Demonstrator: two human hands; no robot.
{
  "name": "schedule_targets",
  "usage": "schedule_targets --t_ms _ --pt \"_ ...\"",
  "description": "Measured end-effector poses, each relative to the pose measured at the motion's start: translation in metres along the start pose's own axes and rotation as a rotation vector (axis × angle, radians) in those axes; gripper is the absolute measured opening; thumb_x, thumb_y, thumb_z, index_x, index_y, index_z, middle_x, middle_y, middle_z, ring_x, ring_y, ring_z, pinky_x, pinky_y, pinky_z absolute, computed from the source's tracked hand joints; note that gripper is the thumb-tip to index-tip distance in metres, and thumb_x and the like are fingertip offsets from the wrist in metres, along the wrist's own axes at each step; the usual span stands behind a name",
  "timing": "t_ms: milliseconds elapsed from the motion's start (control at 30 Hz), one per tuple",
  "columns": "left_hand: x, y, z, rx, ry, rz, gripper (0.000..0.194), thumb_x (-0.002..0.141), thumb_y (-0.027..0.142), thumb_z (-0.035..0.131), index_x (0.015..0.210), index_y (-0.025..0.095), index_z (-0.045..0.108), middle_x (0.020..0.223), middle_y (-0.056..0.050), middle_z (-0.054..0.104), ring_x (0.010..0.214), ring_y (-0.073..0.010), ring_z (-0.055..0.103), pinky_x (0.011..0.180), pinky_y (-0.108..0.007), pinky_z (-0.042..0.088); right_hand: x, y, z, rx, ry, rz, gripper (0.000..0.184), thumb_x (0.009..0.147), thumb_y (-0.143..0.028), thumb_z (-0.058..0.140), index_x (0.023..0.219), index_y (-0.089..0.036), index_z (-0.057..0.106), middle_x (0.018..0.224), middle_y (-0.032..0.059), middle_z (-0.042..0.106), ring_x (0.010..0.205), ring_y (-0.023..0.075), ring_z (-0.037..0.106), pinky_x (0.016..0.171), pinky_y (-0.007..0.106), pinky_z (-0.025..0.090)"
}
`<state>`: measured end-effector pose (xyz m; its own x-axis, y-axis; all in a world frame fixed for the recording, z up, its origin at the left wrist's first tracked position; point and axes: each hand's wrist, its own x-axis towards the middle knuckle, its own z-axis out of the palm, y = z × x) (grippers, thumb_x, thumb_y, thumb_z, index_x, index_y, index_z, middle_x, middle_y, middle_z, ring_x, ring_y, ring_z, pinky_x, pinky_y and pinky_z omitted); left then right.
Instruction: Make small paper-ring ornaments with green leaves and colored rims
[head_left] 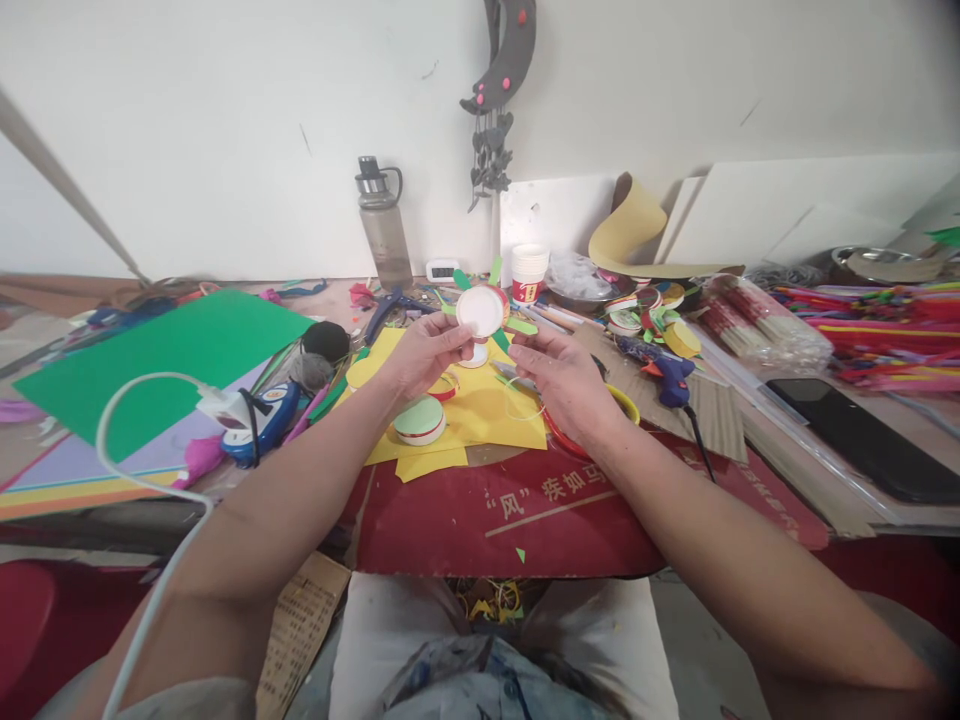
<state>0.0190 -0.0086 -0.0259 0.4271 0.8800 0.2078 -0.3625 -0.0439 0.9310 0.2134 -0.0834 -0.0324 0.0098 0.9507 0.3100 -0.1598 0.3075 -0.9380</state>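
Note:
My left hand (429, 352) pinches the rim of a cut-down paper cup (480, 312), its round white side facing me. Several green paper strips stick out around the cup like legs. At its right side, my right hand (559, 378) has curled fingers against a green strip (501, 341); the exact grip is partly hidden. Below the hands, yellow paper sheets (495, 425) lie on a red board. On them sits another cup piece with a pale green top (420, 420). A red-and-yellow tape roll (626, 405) is partly behind my right wrist.
A blue glue gun (670, 380) lies on cardboard at the right, near a black phone (862, 435). Stacked paper cups (529, 272) and a water bottle (384, 230) stand at the back. Green sheet (172, 360) and a white cable (161, 590) are on the left.

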Motion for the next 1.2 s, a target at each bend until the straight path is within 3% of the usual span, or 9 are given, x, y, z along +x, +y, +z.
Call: schedule_targets --t_ms 600,967,1200 --pt "0.0027 -0.0011 -0.0033 0.019 0.005 -0.011 0.046 0.061 0.044 0.104 0.076 0.011 0.075 0.067 -0.005 0.073 0.061 -0.0084 0.064 0.063 -0.022 0.052 -0.0017 -0.0053 0.0 0.023 -0.038 -0.005 0.032 0.079 -0.044 0.082 0.103 -0.024 0.075 0.09 -0.0008 0.067 0.079 0.0145 0.053 0.069 0.03 0.043" --pt "0.0028 0.0002 -0.0021 0.02 -0.011 -0.021 0.046 0.061 0.044 0.104 0.075 0.012 0.074 0.064 -0.003 0.071 0.058 -0.0076 0.063 0.062 -0.022 0.05 -0.0004 -0.0071 0.001 0.066 -0.045 0.033 0.044 0.076 -0.044 0.083 0.115 -0.025 0.075 0.096 -0.0004 0.072 0.077 0.0136 0.053 0.066 0.028 0.042" --pt "0.0025 0.0009 -0.0018 0.043 -0.002 -0.032 0.048 0.06 0.046 0.104 0.076 0.012 0.075 0.064 -0.003 0.072 0.056 -0.0072 0.061 0.062 -0.023 0.05 0.0 -0.0056 0.0021 0.082 -0.023 0.016 0.045 0.075 -0.047 0.086 0.114 -0.026 0.078 0.103 0.0015 0.077 0.081 0.0156 0.059 0.066 0.029 0.047"
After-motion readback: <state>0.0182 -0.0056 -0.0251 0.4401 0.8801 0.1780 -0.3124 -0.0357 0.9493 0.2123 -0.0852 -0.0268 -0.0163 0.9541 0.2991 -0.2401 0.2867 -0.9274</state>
